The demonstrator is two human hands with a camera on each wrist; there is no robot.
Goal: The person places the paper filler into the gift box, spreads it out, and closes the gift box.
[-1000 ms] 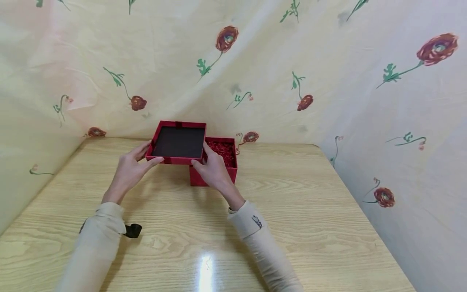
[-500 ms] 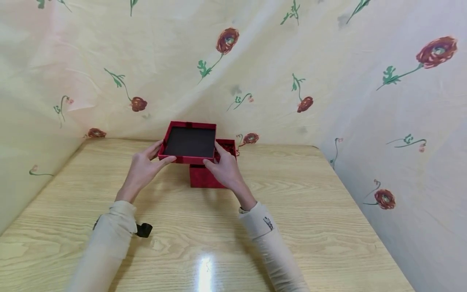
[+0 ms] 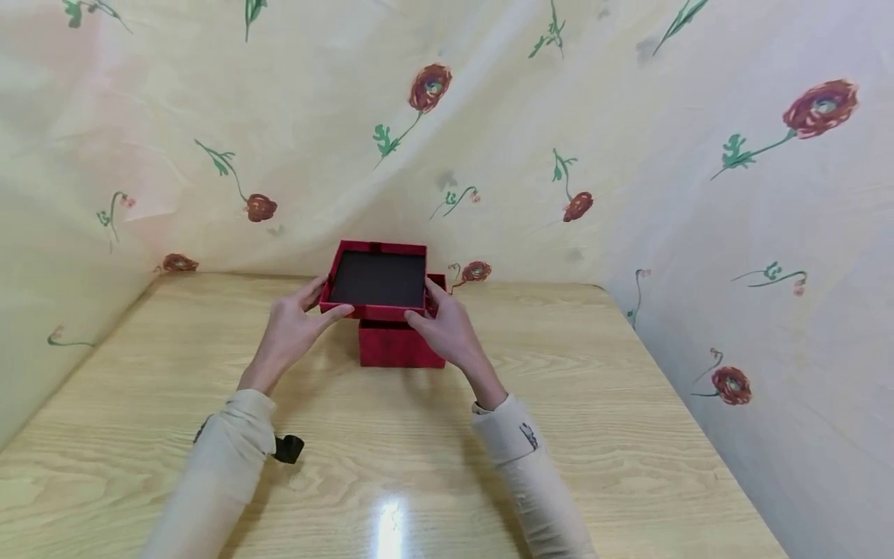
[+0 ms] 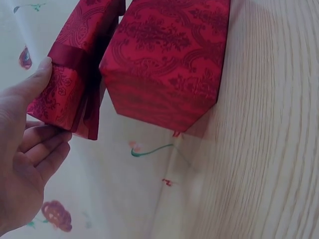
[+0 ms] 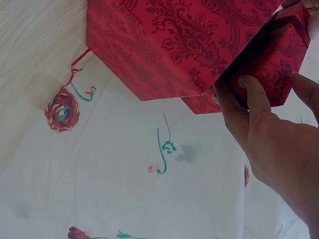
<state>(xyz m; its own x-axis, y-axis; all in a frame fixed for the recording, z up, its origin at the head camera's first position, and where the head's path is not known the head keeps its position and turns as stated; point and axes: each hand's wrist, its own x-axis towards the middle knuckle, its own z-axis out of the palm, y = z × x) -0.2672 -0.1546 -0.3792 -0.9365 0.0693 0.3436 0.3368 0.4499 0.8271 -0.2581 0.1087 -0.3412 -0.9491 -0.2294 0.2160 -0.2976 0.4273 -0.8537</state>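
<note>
A red box lid [image 3: 378,278] is held over the box, its black inside turned up toward the head camera. My left hand [image 3: 292,330] grips its left side, thumb along the front edge. On the right side my right hand [image 3: 448,328] pinches the lid, fingers at the edge. Below stands the red box [image 3: 401,346], mostly covered by the lid in the head view. Its damask pattern shows in the left wrist view, where the lid [image 4: 65,94] carries a dark red ribbon [image 4: 70,56]. The right wrist view shows a gap between the box [image 5: 174,45] and the lid [image 5: 279,64].
The wooden table [image 3: 594,435] lies under both arms. Floral cloth [image 3: 314,116] hangs behind and at both sides, close behind the box. A red string [image 5: 75,67] trails from the box. A black piece [image 3: 288,449] sticks out at the left cuff.
Both hands have carried the lid to the right, from left of the box to over it. The red filling seen in the box earlier is now hidden by the lid.
</note>
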